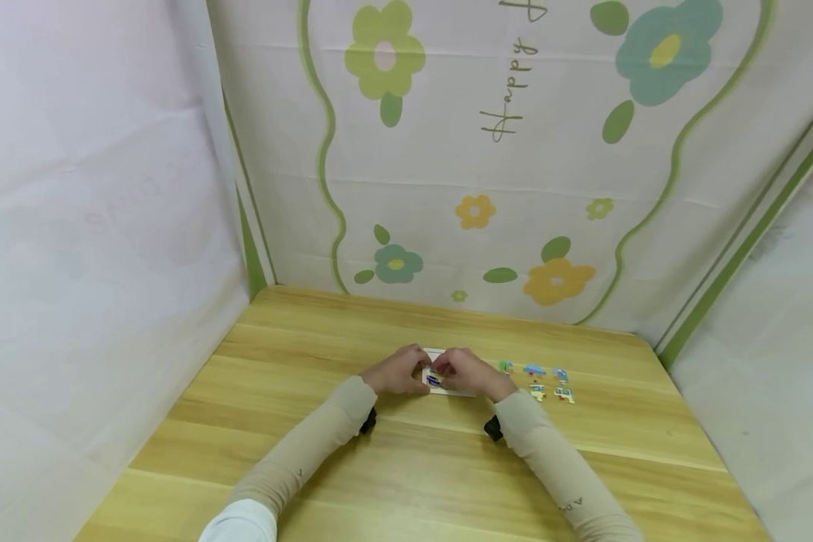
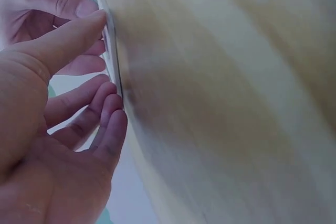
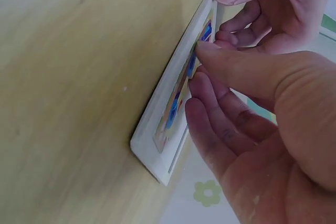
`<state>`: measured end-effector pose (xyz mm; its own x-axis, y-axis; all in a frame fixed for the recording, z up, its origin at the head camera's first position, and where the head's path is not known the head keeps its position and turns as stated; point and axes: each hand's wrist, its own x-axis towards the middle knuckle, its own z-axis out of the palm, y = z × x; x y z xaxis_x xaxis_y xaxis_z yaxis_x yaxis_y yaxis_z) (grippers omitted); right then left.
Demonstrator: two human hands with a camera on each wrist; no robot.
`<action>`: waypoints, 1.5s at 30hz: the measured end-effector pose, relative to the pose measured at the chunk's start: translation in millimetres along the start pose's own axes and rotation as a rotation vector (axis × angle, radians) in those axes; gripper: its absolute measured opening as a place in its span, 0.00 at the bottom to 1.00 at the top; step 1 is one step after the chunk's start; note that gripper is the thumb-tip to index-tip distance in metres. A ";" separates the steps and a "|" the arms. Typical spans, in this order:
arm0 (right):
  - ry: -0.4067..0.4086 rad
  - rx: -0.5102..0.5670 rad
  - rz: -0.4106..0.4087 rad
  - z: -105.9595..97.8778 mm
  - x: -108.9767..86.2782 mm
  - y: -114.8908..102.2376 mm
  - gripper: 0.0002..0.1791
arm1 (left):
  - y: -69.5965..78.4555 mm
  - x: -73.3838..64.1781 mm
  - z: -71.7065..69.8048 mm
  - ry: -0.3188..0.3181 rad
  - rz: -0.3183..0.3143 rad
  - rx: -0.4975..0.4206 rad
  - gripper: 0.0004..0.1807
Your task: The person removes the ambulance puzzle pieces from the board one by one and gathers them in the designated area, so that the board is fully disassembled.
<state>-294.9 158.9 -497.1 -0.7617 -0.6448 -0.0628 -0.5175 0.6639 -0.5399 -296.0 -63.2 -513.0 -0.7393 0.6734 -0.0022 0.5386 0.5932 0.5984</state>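
Observation:
A small jigsaw board with a white frame point(image 3: 144, 148) lies on the table, with colourful printed pieces point(image 3: 171, 113) inside its border. My left hand point(image 1: 403, 370) grips its left end, thumb at one corner and fingers curled along the edge. Over the board, my right hand point(image 1: 467, 370) pinches a blue puzzle piece point(image 3: 191, 66) between thumb and fingertips, right at the board's surface. Its fingers hide much of that piece. In the left wrist view the board's edge point(image 2: 116, 69) shows as a thin strip beside the left hand's fingertips point(image 2: 116, 119).
Several loose puzzle pieces point(image 1: 534, 369) lie in two rows to the right of the board. The wooden table point(image 1: 406, 474) is walled by hanging cloth point(image 1: 433, 165) with printed flowers at the back and plain-looking cloth on both sides.

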 end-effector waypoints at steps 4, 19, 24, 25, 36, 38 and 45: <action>-0.014 0.011 0.014 -0.7 -3.1 1.0 0.18 | 3.5 3.6 0.9 -0.008 -0.001 -0.009 0.24; -0.031 -0.029 -0.003 -1.7 2.1 0.2 0.18 | 5.1 4.1 -0.2 0.016 0.041 -0.003 0.22; -0.020 -0.053 0.014 -1.9 2.5 -1.5 0.17 | 4.3 4.1 -0.4 0.012 0.038 0.000 0.22; -0.017 -0.053 0.017 -2.3 2.2 -2.0 0.17 | 4.3 4.0 -0.5 0.010 0.035 -0.004 0.22; -0.001 0.020 0.059 -1.3 0.1 -4.1 0.11 | 2.7 4.8 0.9 -0.017 0.010 -0.021 0.20; 0.009 0.047 0.076 -1.2 0.2 -4.5 0.08 | 3.6 4.2 0.9 -0.016 0.009 -0.027 0.20; 0.058 0.059 0.057 -2.8 2.8 -4.5 0.06 | 5.3 3.7 -1.0 0.006 0.030 -0.014 0.18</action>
<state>-295.7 155.1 -492.5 -0.8111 -0.5829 -0.0473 -0.4502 0.6740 -0.5857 -296.3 -58.0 -509.0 -0.7255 0.6879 0.0209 0.5547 0.5666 0.6093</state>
